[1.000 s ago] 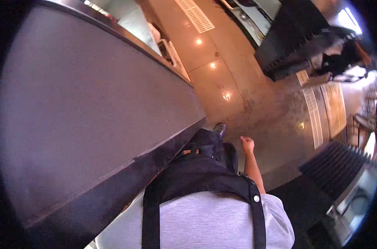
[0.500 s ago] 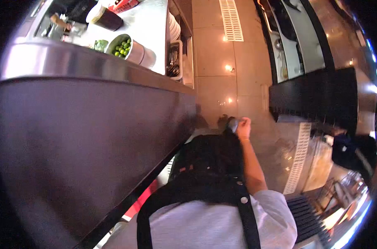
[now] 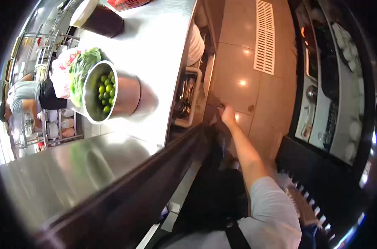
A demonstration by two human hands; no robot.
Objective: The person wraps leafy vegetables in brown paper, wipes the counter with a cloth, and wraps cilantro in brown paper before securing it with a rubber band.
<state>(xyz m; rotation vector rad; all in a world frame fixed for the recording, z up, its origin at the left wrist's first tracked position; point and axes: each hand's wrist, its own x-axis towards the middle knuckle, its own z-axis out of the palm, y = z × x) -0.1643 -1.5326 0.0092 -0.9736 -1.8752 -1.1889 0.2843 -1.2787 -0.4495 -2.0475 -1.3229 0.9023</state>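
Observation:
My right hand [image 3: 227,115] is stretched forward over the tiled floor, beside the end of the steel counter; its fingers look curled, but they are small and blurred, and I cannot make out anything in them. My left hand is out of view. On the counter [image 3: 155,50] a metal pot [image 3: 128,95] holds several green limes [image 3: 107,92]. Leafy greens [image 3: 83,70] and a plastic bag [image 3: 63,72] lie beside the pot. A dark container with a pale lid [image 3: 101,18] stands farther along.
Below the counter top are stacked plates [image 3: 196,45] and a cutlery bin [image 3: 186,97]. A floor grate [image 3: 265,37] runs ahead. At the right is a station with trays [image 3: 307,120]. Another person [image 3: 26,97] is near shelves at the far left.
The view has moved forward past the dark partition, and the counter with the limes has come closer. My right arm has reached farther forward. The co-worker at the right has left the view.

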